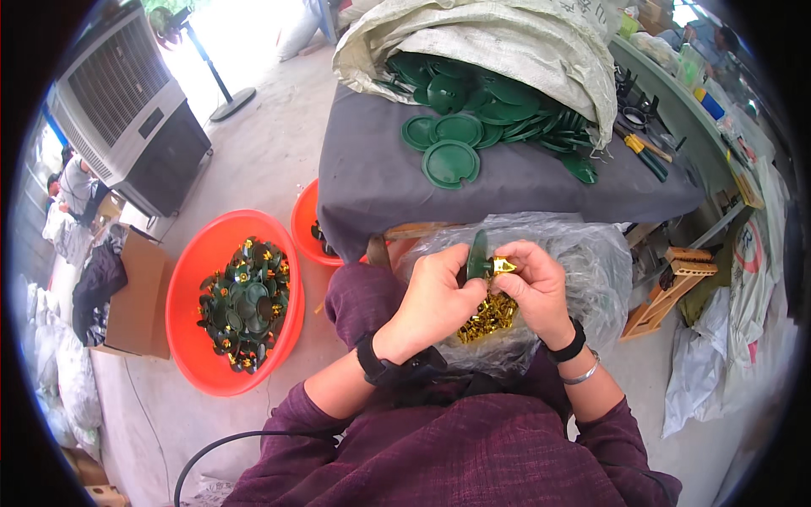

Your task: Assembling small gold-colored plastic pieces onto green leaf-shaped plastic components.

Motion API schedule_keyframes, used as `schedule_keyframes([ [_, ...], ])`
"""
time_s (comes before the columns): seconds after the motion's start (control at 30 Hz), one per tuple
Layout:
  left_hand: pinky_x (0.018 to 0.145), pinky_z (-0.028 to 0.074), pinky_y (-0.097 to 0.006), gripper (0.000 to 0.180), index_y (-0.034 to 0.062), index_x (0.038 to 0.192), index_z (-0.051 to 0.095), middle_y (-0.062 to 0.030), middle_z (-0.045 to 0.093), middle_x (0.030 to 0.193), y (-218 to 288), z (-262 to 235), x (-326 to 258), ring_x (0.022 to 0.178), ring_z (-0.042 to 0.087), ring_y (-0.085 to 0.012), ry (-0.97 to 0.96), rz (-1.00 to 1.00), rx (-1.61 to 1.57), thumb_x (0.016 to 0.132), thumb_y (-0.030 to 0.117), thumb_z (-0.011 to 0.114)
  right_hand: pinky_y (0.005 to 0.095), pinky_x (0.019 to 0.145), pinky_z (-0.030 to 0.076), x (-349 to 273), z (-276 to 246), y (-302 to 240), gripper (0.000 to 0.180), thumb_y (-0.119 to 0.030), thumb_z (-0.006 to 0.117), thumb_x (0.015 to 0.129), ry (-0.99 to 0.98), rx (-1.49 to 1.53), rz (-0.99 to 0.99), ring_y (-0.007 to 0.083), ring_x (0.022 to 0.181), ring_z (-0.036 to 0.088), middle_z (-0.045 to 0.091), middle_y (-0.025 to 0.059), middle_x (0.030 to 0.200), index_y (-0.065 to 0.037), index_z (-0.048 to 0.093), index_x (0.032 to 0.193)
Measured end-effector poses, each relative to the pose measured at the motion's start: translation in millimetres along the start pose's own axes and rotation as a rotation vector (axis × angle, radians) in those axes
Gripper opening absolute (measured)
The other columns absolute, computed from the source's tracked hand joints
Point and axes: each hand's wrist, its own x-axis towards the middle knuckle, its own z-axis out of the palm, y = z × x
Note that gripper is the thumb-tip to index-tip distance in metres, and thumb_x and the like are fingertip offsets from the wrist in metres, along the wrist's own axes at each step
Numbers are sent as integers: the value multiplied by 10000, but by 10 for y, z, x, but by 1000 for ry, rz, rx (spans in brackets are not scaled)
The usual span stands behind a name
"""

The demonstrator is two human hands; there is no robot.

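Green disc point(478, 253) pinched by left fingers point(449, 260), gold piece point(504, 265) pinched by right fingers point(532, 258)

Discs point(450, 164) on table point(363, 160), basin point(187, 321) at left

Green disc point(478, 250) partly hidden by left hand point(441, 286). Gold piece point(503, 265) partly covered by right hand point(542, 286). Loose gold bits point(487, 321) below: partly blocked, too small to tell apart. Smaller red basin point(306, 226) mostly behind tablecloth point(363, 160). Sack point(524, 38) cut off at top. Person point(708, 38), upper right, blurred.
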Motion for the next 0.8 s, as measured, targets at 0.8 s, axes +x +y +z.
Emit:
schedule_keyframes([
  [0.8, 513, 431, -393, 112, -8, 801, 530, -167, 537, 689, -236, -385, -232, 583, 528, -353, 269, 388, 427, 712, 22, 592, 256, 529, 529, -42, -55, 111, 384, -320, 536, 956, -200, 139, 539, 158, 596, 634, 659, 146, 886, 42, 569, 1082],
])
